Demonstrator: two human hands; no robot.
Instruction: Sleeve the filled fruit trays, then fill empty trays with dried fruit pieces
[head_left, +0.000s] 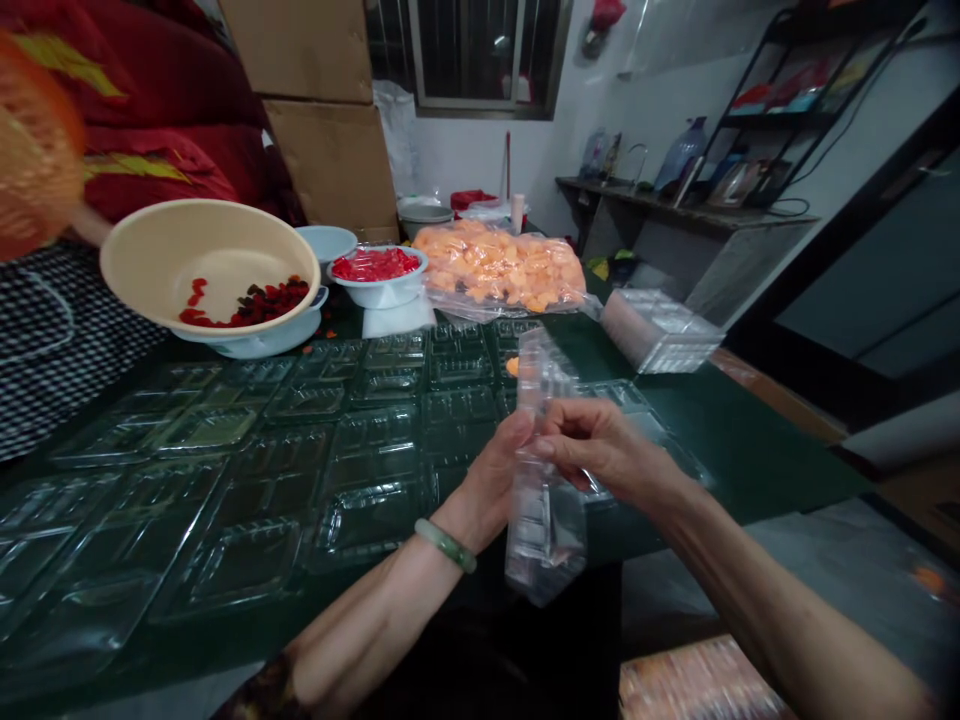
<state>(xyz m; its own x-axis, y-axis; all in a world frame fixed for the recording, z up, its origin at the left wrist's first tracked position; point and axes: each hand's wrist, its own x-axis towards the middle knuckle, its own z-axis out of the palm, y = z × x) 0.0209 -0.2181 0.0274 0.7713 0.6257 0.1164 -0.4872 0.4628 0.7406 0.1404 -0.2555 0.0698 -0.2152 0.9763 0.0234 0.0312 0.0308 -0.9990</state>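
Note:
A narrow stack of clear plastic clamshell trays (545, 525) hangs upright between my hands, above the table. My left hand (495, 480) grips its left side, with a pale green bangle (445, 545) on the wrist. My right hand (604, 445) pinches the stack from the right, fingers curled around its edge. Below both hands, several open clear trays (300, 480) lie spread across a dark green table (739, 440).
At the left, a person in a checked apron (60, 350) holds a tilted cream basin (210, 262) of red and dark pieces. Farther back are a white bowl of red pieces (377, 275), a bag of orange pieces (499, 265) and stacked trays (660, 330).

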